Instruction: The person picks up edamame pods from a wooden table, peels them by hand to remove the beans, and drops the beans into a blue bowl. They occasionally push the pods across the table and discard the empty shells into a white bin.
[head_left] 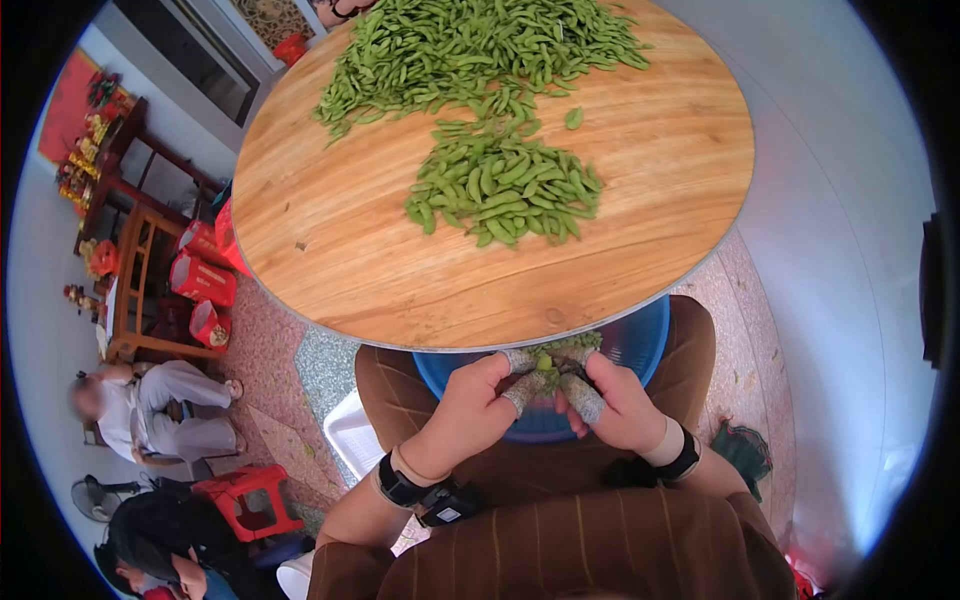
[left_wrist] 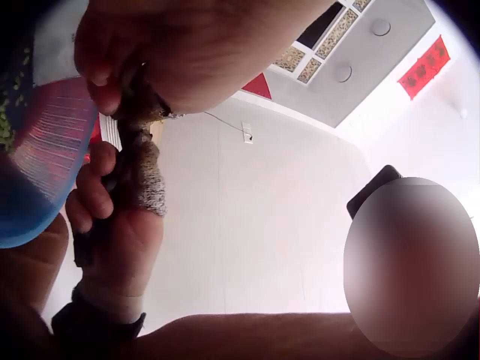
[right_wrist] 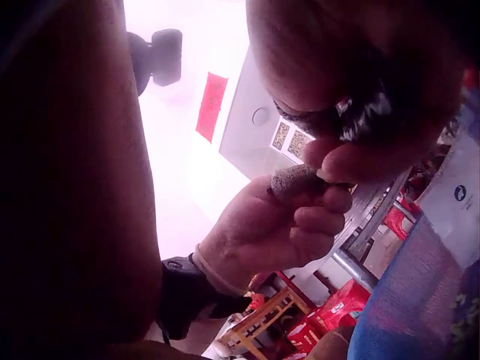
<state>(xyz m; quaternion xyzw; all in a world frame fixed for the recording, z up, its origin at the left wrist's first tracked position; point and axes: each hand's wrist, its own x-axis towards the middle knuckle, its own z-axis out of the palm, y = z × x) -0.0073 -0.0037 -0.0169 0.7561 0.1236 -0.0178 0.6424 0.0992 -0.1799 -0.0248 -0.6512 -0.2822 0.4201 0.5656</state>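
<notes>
Over a blue basin on the lap, both hands meet at their fingertips, just below the near edge of the round wooden table. The left hand and right hand pinch a small green soybean pod between them. Grey speckled wraps cover the thumbs and some fingers. In the right wrist view, the left hand has its fingers curled in against the right hand's fingertips. On the tabletop lie a small pile of green pods and a larger heap behind it.
A white basket stands left of the lap. Farther left are a red stool, red boxes, a wooden chair and a seated person. A dark green bag lies on the floor at right.
</notes>
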